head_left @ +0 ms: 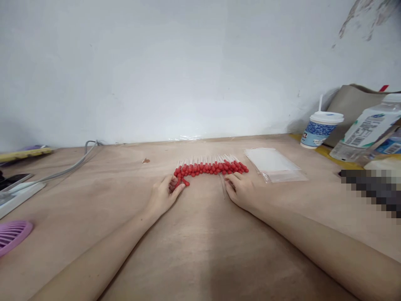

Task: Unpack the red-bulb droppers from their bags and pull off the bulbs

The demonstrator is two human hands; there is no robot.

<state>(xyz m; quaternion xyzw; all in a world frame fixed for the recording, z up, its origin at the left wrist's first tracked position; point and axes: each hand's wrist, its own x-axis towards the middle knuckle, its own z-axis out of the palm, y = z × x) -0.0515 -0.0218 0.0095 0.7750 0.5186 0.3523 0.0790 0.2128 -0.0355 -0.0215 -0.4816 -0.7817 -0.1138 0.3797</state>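
Note:
A row of thin white sticks with rounded red tips (205, 168) lies across the wooden table, red ends toward me. At its left end, my left hand (164, 193) is closed round a few of the red-tipped sticks; one red tip (186, 182) pokes out past the thumb. Near the right end of the row, my right hand (240, 189) has its fingers curled together on a thin clear plastic piece (223, 188). How much of that plastic lies under the fingers is hidden.
Flat clear plastic bags (272, 163) lie right of the row. Farther right stand a lidded paper cup (321, 129) and a plastic bottle (365, 131). Leftward are a grey cable (73, 163), a white box (26, 194) and a purple slatted object (14, 234). A wall (188, 75) rises behind.

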